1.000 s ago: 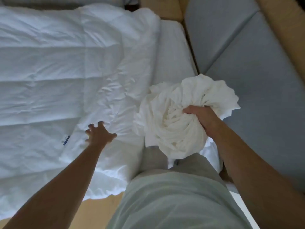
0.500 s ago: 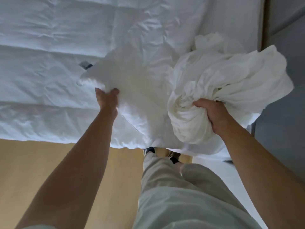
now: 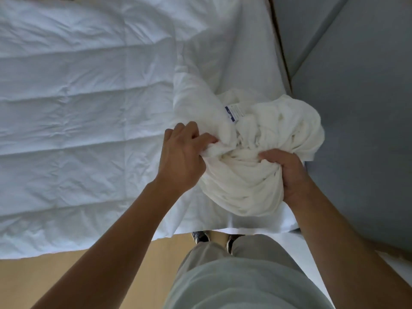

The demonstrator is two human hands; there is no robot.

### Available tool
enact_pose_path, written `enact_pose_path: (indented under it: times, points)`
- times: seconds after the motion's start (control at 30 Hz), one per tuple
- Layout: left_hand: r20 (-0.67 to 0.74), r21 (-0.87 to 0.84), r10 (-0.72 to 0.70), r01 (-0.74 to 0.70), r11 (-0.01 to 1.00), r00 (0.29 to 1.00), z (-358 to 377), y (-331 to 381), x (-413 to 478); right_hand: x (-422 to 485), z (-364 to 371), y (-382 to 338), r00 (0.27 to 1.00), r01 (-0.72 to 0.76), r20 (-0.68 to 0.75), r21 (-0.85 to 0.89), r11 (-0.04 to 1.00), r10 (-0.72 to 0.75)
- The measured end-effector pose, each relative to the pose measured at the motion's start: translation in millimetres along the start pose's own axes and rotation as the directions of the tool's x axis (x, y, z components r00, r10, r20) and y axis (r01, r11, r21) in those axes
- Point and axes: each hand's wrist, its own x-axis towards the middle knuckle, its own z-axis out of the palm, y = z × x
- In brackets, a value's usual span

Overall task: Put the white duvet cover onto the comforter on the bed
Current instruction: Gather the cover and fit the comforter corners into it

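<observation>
The quilted white comforter [image 3: 78,121] lies spread over the bed, filling the left and middle of the head view. Its near right corner [image 3: 198,108], with a small blue-and-white label [image 3: 234,111], is folded up against the bunched cream-white duvet cover [image 3: 278,134]. The cover sits in a crumpled ball on the bed's right front corner. My left hand [image 3: 182,157] is shut on the comforter corner and pushes it into the folds of the cover. My right hand [image 3: 287,175] grips the bunched cover from the front right.
A grey padded surface [image 3: 356,108] runs along the bed's right side, past a thin wooden edge [image 3: 279,47]. A wooden floor [image 3: 66,275] lies in front of the bed. My legs and shoes [image 3: 200,236] stand right at the bed's front edge.
My left hand took hold of the comforter corner, lifted it and carried it right into the bunched cover. My right hand lowered the cover onto the bed's corner.
</observation>
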Motion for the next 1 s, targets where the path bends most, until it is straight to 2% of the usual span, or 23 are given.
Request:
enact_pose_path:
  times: [0.1, 0.2, 0.27, 0.33, 0.4, 0.47, 0.53, 0.63, 0.73, 0.87, 1.0]
  points:
    - [0.138, -0.182, -0.024, 0.049, 0.982, 0.99, 10, 20, 23, -7, -2, -12, 1.0, 0.009, 0.015, 0.064, 0.998, -0.01]
    - [0.302, -0.47, -0.128, 0.265, 0.842, 0.945, 19, 34, 33, -12, 4, -22, 1.0, 0.01, 0.019, 0.087, 0.996, -0.012]
    - [0.304, -0.567, -0.184, 0.333, 0.753, 0.935, 24, 38, 35, -17, 6, -26, 1.0, -0.007, 0.015, 0.113, 0.994, 0.005]
    - [0.19, -0.597, -0.219, 0.29, 0.748, 0.957, 25, 42, 37, -21, 11, -25, 1.0, 0.0, 0.017, 0.159, 0.987, -0.003]
    - [0.02, -0.562, -0.205, 0.181, 0.807, 0.979, 19, 41, 38, -22, 19, -21, 0.998, 0.059, -0.044, 0.155, 0.986, -0.053]
    - [-0.031, -0.49, -0.051, 0.029, 0.871, 0.998, 7, 29, 43, -24, 31, -18, 0.986, 0.142, -0.106, 0.105, 0.984, -0.131]
    - [0.075, -0.389, 0.152, -0.112, 0.914, 0.986, -12, 11, 51, -29, 43, -14, 0.974, 0.193, -0.136, 0.075, 0.978, -0.182]
    - [0.215, -0.286, 0.304, -0.238, 0.928, 0.928, -37, -13, 62, -35, 65, -7, 0.963, 0.229, -0.151, 0.015, 0.973, -0.224]
    - [0.214, -0.268, 0.369, -0.309, 0.913, 0.904, -49, -22, 72, -36, 86, 3, 0.955, 0.247, -0.154, -0.055, 0.968, -0.252]
    - [0.272, -0.28, 0.357, -0.282, 0.918, 0.894, -55, -27, 79, -37, 102, 13, 0.947, 0.237, -0.196, -0.111, 0.965, -0.255]
    - [0.334, -0.429, 0.442, -0.284, 0.858, 0.833, -58, -32, 86, -36, 113, 22, 0.935, 0.238, -0.234, -0.152, 0.959, -0.268]
